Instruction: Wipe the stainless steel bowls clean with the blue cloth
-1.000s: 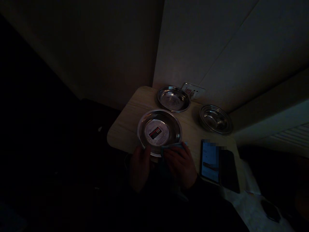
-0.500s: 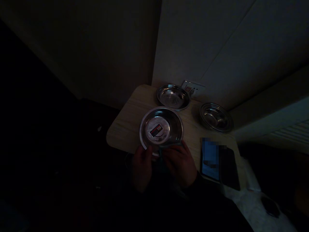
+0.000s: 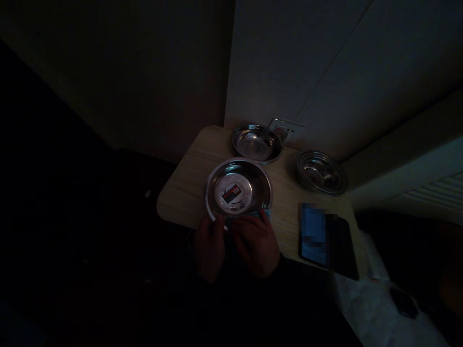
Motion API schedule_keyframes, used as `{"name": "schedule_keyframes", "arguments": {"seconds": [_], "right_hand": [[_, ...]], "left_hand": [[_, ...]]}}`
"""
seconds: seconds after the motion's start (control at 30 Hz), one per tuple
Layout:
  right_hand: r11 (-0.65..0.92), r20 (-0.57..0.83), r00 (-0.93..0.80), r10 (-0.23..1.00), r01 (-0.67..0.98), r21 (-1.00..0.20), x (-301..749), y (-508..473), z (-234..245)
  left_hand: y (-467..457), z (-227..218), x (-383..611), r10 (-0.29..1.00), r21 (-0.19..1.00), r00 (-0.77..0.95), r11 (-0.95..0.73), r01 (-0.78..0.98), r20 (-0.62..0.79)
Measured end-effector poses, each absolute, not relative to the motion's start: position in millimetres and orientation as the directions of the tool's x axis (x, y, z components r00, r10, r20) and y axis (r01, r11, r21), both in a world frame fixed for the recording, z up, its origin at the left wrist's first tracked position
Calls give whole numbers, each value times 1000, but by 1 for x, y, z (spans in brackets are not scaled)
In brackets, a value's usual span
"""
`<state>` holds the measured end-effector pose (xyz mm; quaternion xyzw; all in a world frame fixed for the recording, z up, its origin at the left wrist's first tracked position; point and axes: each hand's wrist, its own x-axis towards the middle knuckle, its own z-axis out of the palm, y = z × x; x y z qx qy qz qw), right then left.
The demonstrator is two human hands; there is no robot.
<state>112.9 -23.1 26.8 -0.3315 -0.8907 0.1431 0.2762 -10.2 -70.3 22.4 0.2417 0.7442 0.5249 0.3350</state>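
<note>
A shiny steel bowl (image 3: 260, 185) with a dark label stuck on its inner base is at the near side of the small table. My left hand (image 3: 210, 246) is closed on the bowl's near rim, thumb on top. My right hand (image 3: 256, 243) is closed over a bluish cloth (image 3: 265, 212), pressing it along the near right of the same rim. Much of the cloth is hidden under my fingers, and the dim light hides the fingertips.
Behind the bowl, another steel bowl (image 3: 256, 143) sits against the wall by a socket plate (image 3: 287, 129). More nested steel bowls (image 3: 321, 173) stand at the right of the wooden table (image 3: 188, 178). A lit phone (image 3: 313, 236) in a dark case lies at the front right.
My right hand has moved left along the near rim, closer to my left hand, and more of the cloth shows on the right. The view has shifted slightly.
</note>
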Motion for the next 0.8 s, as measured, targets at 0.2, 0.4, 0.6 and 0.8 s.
{"name": "schedule_keyframes", "arguments": {"seconds": [0.2, 0.4, 0.6, 0.8], "right_hand": [[751, 416, -626, 660, 523, -404, 118, -23, 25], [757, 434, -621, 652, 497, -425, 112, -25, 25], [753, 444, -607, 658, 523, -400, 114, -25, 25], [788, 436, -657, 616, 522, -326, 116, -23, 25]], "left_hand": [[-71, 24, -10, 684, 932, -674, 361, -20, -279], [-70, 21, -12, 696, 938, -663, 346, -25, -275], [-71, 19, -10, 676, 938, -682, 345, -40, -278], [-72, 15, -13, 670, 935, -674, 345, -86, -310]]}}
